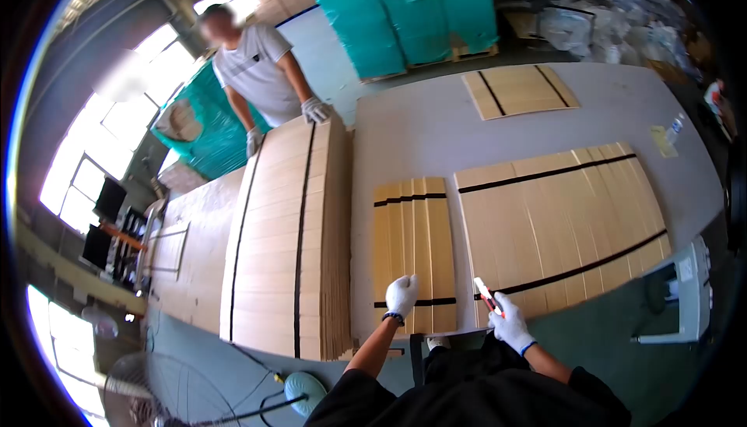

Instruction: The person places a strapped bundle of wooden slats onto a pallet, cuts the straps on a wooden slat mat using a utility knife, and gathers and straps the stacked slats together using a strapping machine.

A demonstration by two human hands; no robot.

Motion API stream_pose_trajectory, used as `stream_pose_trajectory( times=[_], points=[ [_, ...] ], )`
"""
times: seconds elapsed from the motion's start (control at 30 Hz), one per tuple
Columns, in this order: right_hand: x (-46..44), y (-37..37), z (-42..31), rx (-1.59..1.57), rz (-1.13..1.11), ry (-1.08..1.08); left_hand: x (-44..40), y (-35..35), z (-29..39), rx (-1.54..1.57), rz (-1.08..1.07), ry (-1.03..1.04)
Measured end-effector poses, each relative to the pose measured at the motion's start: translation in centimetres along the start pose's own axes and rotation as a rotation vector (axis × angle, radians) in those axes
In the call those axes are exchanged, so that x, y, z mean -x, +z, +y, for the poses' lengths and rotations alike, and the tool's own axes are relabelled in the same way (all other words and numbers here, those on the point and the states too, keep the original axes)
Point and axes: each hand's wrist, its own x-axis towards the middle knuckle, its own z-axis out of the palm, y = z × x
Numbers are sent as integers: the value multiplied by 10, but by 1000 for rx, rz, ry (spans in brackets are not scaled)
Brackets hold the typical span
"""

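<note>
In a white glove, my left hand (401,296) is closed over the lower end of a narrow slatted wooden panel (411,248), by its lower black strip (436,301). Whatever its fingers may hold is hidden. My right hand (510,323), also gloved, grips a slim red-and-white utility knife (487,296) that points up and left. The knife's tip is near the lower left corner of a wide slatted wooden panel (560,228), which has two black strips across it. Both panels lie flat on the grey table (405,135).
Left of the table stands a tall stack of slatted panels (268,248). A co-worker (257,69) rests both gloved hands on its far end. Another panel (521,91) and a small bottle (675,125) lie farther back. A grey metal frame (685,295) stands at right, a fan (156,388) lower left.
</note>
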Motion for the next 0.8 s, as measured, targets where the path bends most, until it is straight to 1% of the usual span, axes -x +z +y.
stream_pose_trajectory(
  times=[0.07, 0.1, 0.13, 0.17, 0.23, 0.27, 0.3, 0.33, 0.37, 0.4, 0.43, 0.47, 0.5, 0.53, 0.57, 0.67, 0.73, 0.77, 0.8],
  points=[
    [-27, -22, -1, -47, -14, -43, 7, 8, 34, 31, 4, 34],
    [-40, -30, 5, -136, -15, -79, 7, 17, 49, 16, -33, 23],
    [-54, -42, 7, -138, -11, -89, 5, 29, 60, -35, -63, 33],
    [-65, -53, 10, -139, 1, -93, 8, 44, 68, 22, -96, 34],
    [-79, -77, 3, -74, 36, -84, 18, 57, 102, 16, -192, 31],
    [-88, -82, 18, -118, 60, -119, 21, 73, 105, -36, -207, 51],
    [-90, -91, 15, -81, 51, -87, 25, 91, 104, -83, -228, 65],
    [-87, -96, 19, -173, 56, -86, 24, 110, 96, -78, -261, 75],
    [-76, -108, 4, -169, 34, -53, 39, 124, 90, -72, -321, 78],
    [-72, -123, -28, -169, -27, 1, 52, 122, 110, -50, -342, 10],
    [-87, -127, -14, -117, 54, -105, 31, 120, 142, -40, -330, 8],
    [-94, -130, 3, -114, 88, -88, 38, 137, 130, -54, -243, -47],
    [-101, -127, 13, -119, 110, -84, 30, 140, 132, -108, -231, -98],
    [-99, -129, 15, -125, 123, -71, 34, 144, 127, -81, -199, -105],
    [-93, -135, 2, -96, 90, 19, 32, 149, 121, -50, -166, -123],
    [-91, -136, -7, -102, 73, 30, 17, 151, 106, 47, -294, -307],
    [-106, -134, -6, -123, 74, -8, 7, 151, 113, -15, -349, -223],
    [-115, -132, -6, -77, 100, -86, 8, 149, 114, -49, -382, -190],
    [-124, -131, -11, -29, 122, -152, 13, 132, 144, -118, -372, -138]
  ],
)
